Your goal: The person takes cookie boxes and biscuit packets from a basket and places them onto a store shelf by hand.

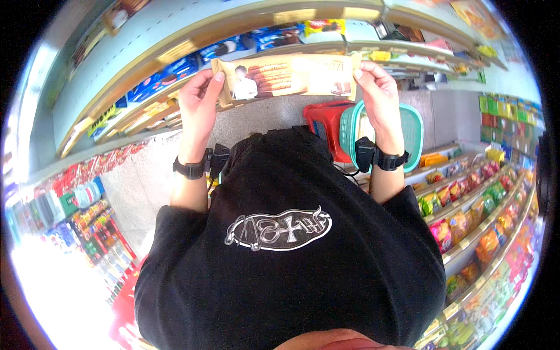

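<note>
A long, flat beige biscuit packet (302,78) is stretched level between my hands, its printed face turned up towards me. The print shows a stack of biscuits, a person in white and some lettering. At the packet's left end, my left hand (199,98) pinches the crimped edge between thumb and fingers. My right hand (379,89) grips the opposite end in the same way, with the thumb on top. Both wrists wear black straps with small devices. Below my right forearm stands a turquoise plastic basket (411,127), partly hidden by the arm.
A snack shelf (170,57) with blue biscuit packets (280,37) runs across in front. A red plastic stool (319,113) stands beside the basket. More shelves with bagged snacks (472,214) line the right. Grey floor (258,116) shows beneath the packet.
</note>
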A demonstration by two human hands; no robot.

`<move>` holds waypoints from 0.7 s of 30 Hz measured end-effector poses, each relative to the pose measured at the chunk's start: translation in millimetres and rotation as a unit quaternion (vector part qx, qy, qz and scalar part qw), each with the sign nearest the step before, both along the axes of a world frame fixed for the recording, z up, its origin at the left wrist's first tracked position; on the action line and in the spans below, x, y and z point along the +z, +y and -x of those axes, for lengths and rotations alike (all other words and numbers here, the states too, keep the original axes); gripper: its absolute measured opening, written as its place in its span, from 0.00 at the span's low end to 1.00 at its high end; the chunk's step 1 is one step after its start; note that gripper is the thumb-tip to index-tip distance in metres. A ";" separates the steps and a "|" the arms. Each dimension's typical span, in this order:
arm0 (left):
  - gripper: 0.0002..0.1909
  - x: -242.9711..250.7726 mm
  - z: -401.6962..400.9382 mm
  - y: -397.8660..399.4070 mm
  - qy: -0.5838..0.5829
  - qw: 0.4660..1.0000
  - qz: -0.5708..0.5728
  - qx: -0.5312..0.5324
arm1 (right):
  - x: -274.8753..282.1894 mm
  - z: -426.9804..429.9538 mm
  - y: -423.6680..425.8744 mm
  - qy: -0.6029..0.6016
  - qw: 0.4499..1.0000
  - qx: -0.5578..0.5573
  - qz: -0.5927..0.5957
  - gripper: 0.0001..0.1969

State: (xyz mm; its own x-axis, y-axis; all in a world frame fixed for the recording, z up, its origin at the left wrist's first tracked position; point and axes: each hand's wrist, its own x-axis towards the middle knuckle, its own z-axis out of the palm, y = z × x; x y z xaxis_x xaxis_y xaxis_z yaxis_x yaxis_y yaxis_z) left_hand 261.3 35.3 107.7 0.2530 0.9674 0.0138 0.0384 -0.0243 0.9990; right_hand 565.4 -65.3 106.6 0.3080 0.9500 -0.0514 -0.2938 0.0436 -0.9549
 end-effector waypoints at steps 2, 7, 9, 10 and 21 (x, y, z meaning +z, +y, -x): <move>0.08 -1.8 21.4 1.2 0.013 0.999 -0.018 0.028 | 9.7 19.3 14.8 -0.026 0.999 0.018 -0.013 0.09; 0.07 4.0 64.2 -1.3 -0.031 0.994 -0.013 0.106 | 24.5 65.0 35.4 -0.142 0.989 0.033 -0.022 0.08; 0.07 9.7 83.8 -2.5 -0.008 0.992 -0.028 0.122 | 29.2 83.2 43.9 -0.186 0.981 0.025 -0.045 0.09; 0.07 12.4 91.6 -5.1 -0.021 0.991 -0.033 0.130 | 30.6 90.3 47.1 -0.189 0.980 0.034 -0.057 0.09; 0.11 14.7 153.5 -19.1 -0.148 0.950 -0.094 0.259 | 51.7 175.2 66.6 -0.196 0.969 0.097 -0.113 0.14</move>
State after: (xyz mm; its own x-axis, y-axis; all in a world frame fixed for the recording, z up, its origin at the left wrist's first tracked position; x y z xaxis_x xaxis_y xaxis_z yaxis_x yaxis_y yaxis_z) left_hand 107.7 16.3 122.4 -0.2980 0.9345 0.1949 -0.1880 -0.2576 0.9478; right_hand 390.2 1.3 158.2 0.0770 0.9655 0.2487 0.0656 0.2440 -0.9676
